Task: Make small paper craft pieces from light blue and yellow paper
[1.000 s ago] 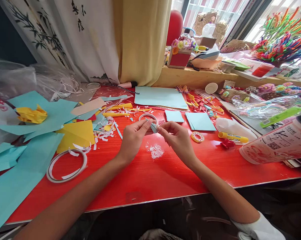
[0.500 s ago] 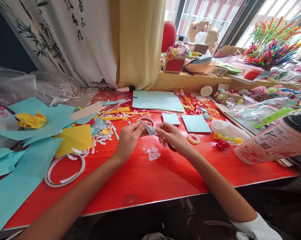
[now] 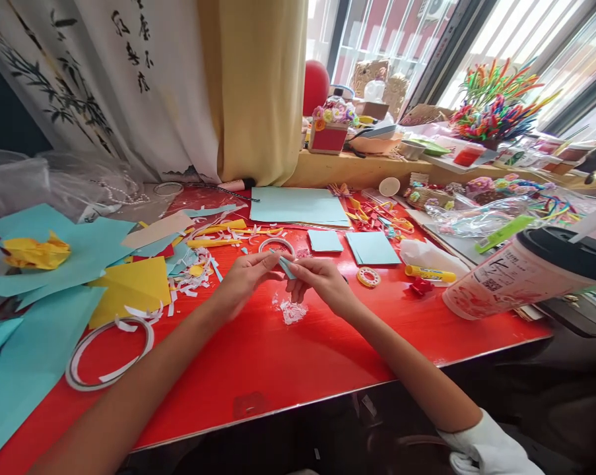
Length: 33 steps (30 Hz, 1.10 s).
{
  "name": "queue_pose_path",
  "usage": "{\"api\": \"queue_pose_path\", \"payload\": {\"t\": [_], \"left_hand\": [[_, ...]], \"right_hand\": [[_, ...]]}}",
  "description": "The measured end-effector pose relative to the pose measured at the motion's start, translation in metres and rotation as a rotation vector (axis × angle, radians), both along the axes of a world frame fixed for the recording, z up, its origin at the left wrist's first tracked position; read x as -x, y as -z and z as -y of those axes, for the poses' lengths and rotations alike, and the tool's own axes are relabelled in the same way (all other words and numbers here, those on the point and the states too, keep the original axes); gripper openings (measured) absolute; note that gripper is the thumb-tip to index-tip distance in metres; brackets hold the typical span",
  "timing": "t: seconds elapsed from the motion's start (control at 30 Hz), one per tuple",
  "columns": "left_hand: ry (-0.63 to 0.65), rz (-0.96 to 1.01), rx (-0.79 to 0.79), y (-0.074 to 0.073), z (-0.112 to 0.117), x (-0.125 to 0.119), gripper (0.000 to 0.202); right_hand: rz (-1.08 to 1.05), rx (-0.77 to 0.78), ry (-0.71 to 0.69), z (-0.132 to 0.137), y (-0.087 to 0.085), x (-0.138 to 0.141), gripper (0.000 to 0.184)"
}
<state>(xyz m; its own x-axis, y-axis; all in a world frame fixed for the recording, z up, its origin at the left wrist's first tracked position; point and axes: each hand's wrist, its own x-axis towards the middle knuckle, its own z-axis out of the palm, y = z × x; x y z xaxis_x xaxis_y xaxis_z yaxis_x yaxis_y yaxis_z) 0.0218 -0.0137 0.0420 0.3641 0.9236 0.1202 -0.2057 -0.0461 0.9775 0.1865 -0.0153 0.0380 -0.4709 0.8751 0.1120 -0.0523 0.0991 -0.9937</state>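
Blue ppr (image 3: 286, 266) partly hidden by L hand (image 3: 247, 278) & R hand (image 3: 321, 278), folds too small to tell. Cup lid (image 3: 569, 254) cut off at R edge; blue sheet (image 3: 43, 363) cut off at L.

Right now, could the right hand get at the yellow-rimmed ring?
Probably yes: the yellow-rimmed ring lies uncovered near the right hand, though that hand is busy pinching folded blue paper.

There are two hands (image 3: 241, 280) (image 3: 322, 278), one folded blue paper (image 3: 286, 266), two small light-blue paper stacks (image 3: 325, 241) (image 3: 373, 249), one black-lidded drink cup (image 3: 505, 280), one yellow tube (image 3: 430, 273).
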Motion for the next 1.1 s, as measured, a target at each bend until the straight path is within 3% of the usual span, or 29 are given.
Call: {"api": "queue_pose_path", "payload": {"t": [0.17,0.27,0.33,0.47,0.6,0.67,0.9,1.1], "left_hand": [[0.210,-0.001,0.001,-0.001,-0.003,0.011,0.045],[0.278,-0.012,-0.016,-0.003,-0.006,0.016,0.065],[0.160,-0.025,-0.053,-0.003,-0.008,0.016,0.064],[-0.157,-0.208,-0.136,0.000,-0.011,0.013,0.032],[-0.235,-0.294,-0.161,0.005,-0.014,0.013,0.025],[-0.227,-0.289,-0.136,0.006,-0.015,0.014,0.025],[-0.277,-0.245,-0.158,0.008,-0.016,0.015,0.025],[-0.285,-0.263,-0.118,0.011,-0.013,0.011,0.031]], "right_hand": [[0.016,0.081,-0.132,-0.001,-0.007,-0.007,0.038],[0.022,0.081,-0.084,-0.004,-0.006,-0.009,0.038],[0.065,0.018,-0.008,-0.005,-0.003,-0.009,0.037],[0.283,-0.183,0.027,-0.005,0.004,-0.007,0.034],[0.586,-0.534,0.164,-0.005,0.009,-0.006,0.023],[0.613,-0.578,0.217,-0.006,0.011,-0.006,0.027],[0.063,-0.078,0.006,-0.006,0.006,-0.004,0.035],[-0.043,0.122,0.037,-0.006,0.000,-0.005,0.023]]}}
